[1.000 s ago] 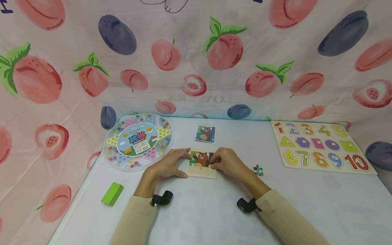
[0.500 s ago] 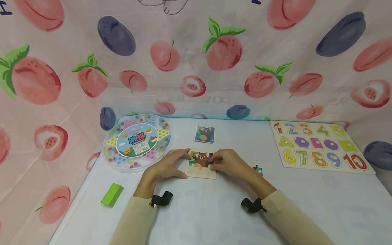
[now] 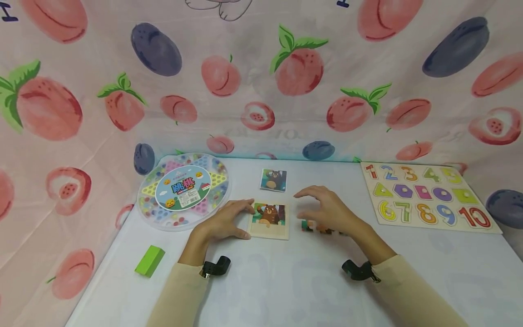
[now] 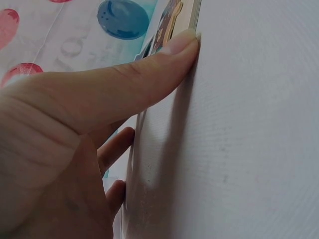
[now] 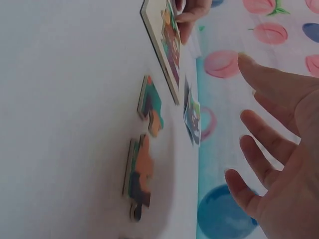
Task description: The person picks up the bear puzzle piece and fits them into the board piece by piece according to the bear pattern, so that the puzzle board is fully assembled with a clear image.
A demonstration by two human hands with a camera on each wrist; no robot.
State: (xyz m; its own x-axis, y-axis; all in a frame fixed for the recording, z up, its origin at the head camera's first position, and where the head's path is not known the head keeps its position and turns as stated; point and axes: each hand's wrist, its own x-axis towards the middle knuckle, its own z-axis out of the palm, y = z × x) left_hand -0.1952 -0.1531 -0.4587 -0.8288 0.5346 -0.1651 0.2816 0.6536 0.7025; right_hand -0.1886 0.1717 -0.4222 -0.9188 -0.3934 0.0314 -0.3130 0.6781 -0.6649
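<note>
The left hand (image 3: 222, 222) is resting on the white table (image 3: 286, 281), its thumb and forefinger bracketing the near and far left corners of the bear puzzle tray (image 3: 269, 221); the left wrist view is showing the thumb tip (image 4: 187, 40) pressing flat against the tray's edge, so this hand is bracing the tray without closing round it, likely to keep the frame from sliding. The right hand (image 3: 328, 211) is hovering just to the right of the tray, fingers spread and relaxed, gripping nothing; its palm is arching over two loose puzzle pieces, one green and orange (image 5: 149, 105) nearest the tray and a second (image 5: 137, 177) just beyond it, both lying flat on the table and untouched. Beyond the left fingertips a small bear picture card (image 3: 273, 180) is lying face up, apparently as the reference image. Left of the left hand, a green block (image 3: 150, 259) is sitting near the table's edge, and farther back a round Chinese checkers box (image 3: 184, 190) is lying flat. Well to the right of the right hand, a number peg board (image 3: 426, 196) is lying against the fruit-printed curtain (image 3: 261, 77).
</note>
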